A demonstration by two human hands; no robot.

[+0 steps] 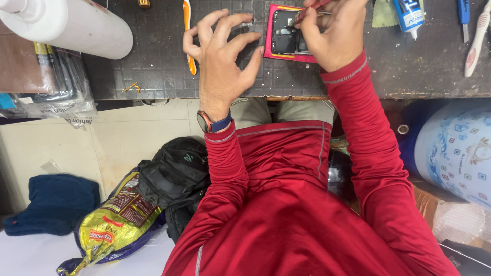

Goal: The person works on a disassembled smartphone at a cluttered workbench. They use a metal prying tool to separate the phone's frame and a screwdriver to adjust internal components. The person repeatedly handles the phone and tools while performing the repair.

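Opened phone (pixel 286 35) with back cover off, in a pink frame, lies on the dark gridded worktop (pixel 153 61) near its front edge, under the right hand. Right hand (pixel 335 33) pinches a thin red-handled tool (pixel 307 11), tip down on the phone's insides; fingers closed tight on the handle. Left hand (pixel 221 48) hovers just left of the phone, fingers spread wide and curled, holding nothing, one fingertip near the pink frame edge; watch with blue strap on that wrist.

Around: orange pry tool (pixel 188 36) lies just behind the left hand, partly hidden by it. Big white cylinder (pixel 76 23) at the far left of the worktop. White tube with blue label (pixel 409 15) right of the phone, nozzle pointing to the worktop edge; green cloth (pixel 383 14) between tube and right hand. White toothbrush (pixel 475 43) and a blue tool (pixel 463 13) at the far right. Small gold bits (pixel 132 88) loose near the front edge.

Below the worktop: black backpack (pixel 176 176), yellow snack bag (pixel 115 220) touching it, contents not visible, dark blue cloth (pixel 51 202) further left. Plastic bag of packets (pixel 56 92) hangs off the left end. Patterned blue-white drum (pixel 452 153) at right
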